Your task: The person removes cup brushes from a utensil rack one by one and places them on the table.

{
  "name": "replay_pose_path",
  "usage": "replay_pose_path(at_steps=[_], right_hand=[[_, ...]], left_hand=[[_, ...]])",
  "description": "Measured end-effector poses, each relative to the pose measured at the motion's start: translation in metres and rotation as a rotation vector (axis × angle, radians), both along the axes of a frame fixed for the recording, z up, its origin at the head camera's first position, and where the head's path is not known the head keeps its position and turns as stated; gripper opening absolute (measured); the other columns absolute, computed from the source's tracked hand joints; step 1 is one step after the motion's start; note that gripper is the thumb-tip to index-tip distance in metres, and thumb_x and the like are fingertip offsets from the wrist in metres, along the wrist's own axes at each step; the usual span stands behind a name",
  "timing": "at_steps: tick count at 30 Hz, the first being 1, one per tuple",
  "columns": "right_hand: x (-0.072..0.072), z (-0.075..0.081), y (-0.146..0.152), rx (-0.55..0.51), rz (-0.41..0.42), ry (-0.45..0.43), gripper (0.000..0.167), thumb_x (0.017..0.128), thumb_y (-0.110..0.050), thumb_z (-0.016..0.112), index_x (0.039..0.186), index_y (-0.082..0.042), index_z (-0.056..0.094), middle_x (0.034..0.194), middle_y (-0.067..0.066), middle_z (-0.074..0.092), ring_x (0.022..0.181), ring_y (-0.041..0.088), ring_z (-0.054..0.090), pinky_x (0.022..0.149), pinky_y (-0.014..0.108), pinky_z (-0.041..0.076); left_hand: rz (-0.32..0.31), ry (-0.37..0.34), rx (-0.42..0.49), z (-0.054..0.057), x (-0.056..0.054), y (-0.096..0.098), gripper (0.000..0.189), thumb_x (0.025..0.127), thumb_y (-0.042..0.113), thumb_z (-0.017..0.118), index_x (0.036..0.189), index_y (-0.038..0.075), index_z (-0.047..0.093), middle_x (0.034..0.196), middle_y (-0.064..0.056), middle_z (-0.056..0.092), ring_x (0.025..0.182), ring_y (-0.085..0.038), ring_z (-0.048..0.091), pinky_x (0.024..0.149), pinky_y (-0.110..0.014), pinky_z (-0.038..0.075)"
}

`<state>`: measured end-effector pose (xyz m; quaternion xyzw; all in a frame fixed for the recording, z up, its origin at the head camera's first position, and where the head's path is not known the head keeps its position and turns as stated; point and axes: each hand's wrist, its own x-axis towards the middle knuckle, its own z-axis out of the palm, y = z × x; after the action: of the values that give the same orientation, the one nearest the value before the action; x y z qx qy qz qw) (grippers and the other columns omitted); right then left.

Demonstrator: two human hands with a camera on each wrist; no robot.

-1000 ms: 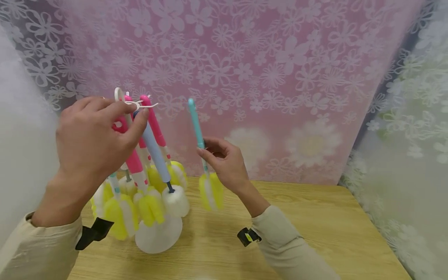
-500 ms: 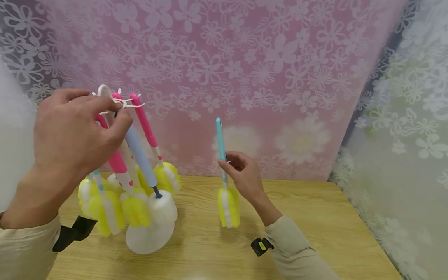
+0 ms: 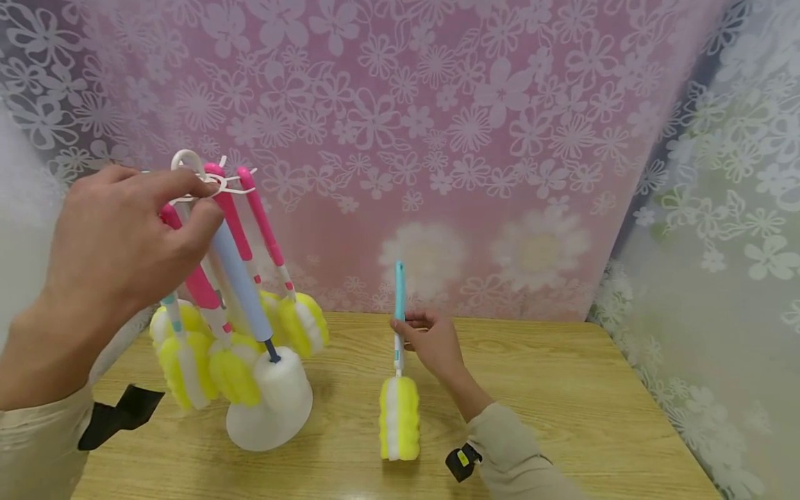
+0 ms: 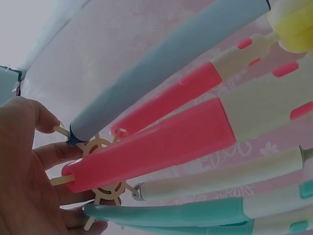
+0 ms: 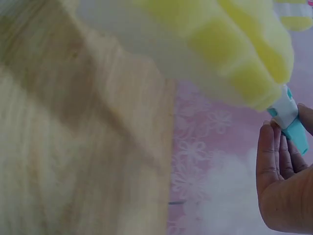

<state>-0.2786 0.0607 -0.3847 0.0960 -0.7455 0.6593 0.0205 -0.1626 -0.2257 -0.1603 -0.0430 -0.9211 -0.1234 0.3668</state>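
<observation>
My right hand (image 3: 434,344) pinches the turquoise handle of a sponge bottle brush (image 3: 398,420) between thumb and fingers. The brush is upright, its yellow-and-white head downward and apart from the rack; whether it touches the table I cannot tell. That sponge head (image 5: 195,49) fills the top of the right wrist view. At left, my left hand (image 3: 125,236) grips the white hooked top (image 3: 215,182) of a brush rack. Several brushes hang from its prongs, among them a blue-handled brush (image 3: 240,278) and a pink-handled brush (image 4: 156,154). My fingers hide part of the rack top.
The rack's round white base (image 3: 262,430) stands on the wooden table (image 3: 531,417). A pink flowered cloth (image 3: 350,104) hangs behind the table. Pale flowered cloth (image 3: 737,278) borders the right side.
My right hand has carried the turquoise brush rightward, away from the rack, and then lowered it. My left hand stays at the rack top. The hanging brushes have swung slightly.
</observation>
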Motion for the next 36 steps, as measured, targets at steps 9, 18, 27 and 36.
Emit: replay_pose_path(at_steps=[9,18,27,36], right_hand=[[0.004,-0.039,-0.012,0.098,0.032,-0.199,0.036,0.083,-0.025,0.075,0.101,0.004,0.064,0.084,0.008,0.068,0.07,0.018,0.067,0.071,0.04,0.057],[0.005,-0.064,-0.025,0.204,0.057,-0.243,0.037,0.083,-0.027,0.075,0.1,0.003,0.063,0.079,0.006,0.066,0.071,0.023,0.067,0.064,0.034,0.057],[0.004,-0.071,-0.032,0.264,0.058,-0.225,0.031,0.081,-0.024,0.077,0.093,0.002,0.064,0.072,0.006,0.066,0.064,0.021,0.066,0.057,0.032,0.057],[0.002,-0.077,-0.035,0.284,0.039,-0.217,0.03,0.081,-0.023,0.076,0.091,0.002,0.063,0.071,0.006,0.066,0.062,0.017,0.066,0.056,0.03,0.056]], left_hand=[[-0.008,0.009,-0.104,-0.001,0.003,0.002,0.04,0.092,0.023,0.04,0.117,0.012,0.069,0.072,-0.014,0.068,0.072,-0.028,0.042,0.062,-0.043,0.034],[-0.028,-0.015,-0.081,-0.001,0.003,0.004,0.043,0.092,0.022,0.037,0.121,0.014,0.068,0.101,-0.02,0.069,0.086,-0.036,0.048,0.077,-0.049,0.038],[-0.026,-0.002,-0.038,-0.001,0.002,0.008,0.043,0.092,0.022,0.038,0.122,0.014,0.067,0.113,-0.016,0.066,0.099,-0.043,0.05,0.082,-0.056,0.038],[-0.027,0.029,-0.048,-0.002,0.001,0.007,0.043,0.091,0.022,0.038,0.121,0.012,0.068,0.108,-0.019,0.068,0.099,-0.043,0.05,0.085,-0.055,0.038]])
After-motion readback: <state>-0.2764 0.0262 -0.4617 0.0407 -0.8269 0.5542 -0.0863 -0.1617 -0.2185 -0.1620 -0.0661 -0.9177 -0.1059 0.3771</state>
